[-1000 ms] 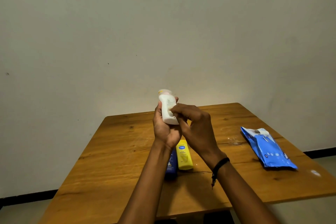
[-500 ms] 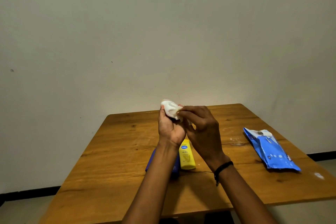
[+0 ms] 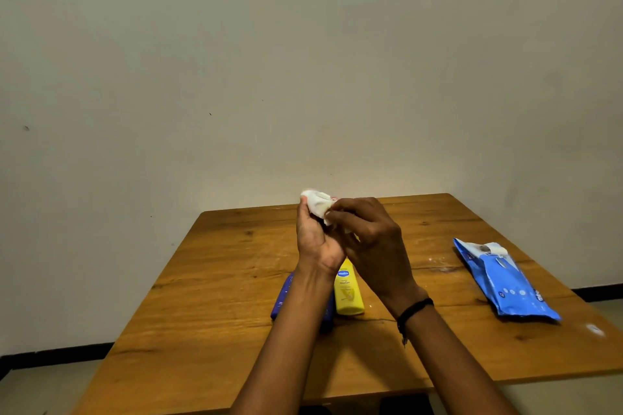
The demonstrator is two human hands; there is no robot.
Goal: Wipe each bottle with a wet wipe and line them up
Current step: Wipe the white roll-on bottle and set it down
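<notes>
Left hand [image 3: 315,241] and right hand [image 3: 372,242], fingers curled, clamp a bunched wet wipe [image 3: 316,204] above a yellow lotion bottle [image 3: 347,295] and blue bottle [image 3: 282,301].

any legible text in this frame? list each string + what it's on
"Vaseline": white script in a blue oval on the yellow bottle, soft but legible.
"mee": white letters, cut off at the near right edge of the blue wipes pack; a hedged read.
Lines under the oval on the yellow bottle: too small to read.
White print on the dark blue bottle: too blurred to read.
Wet wipe: no print shows.
</notes>
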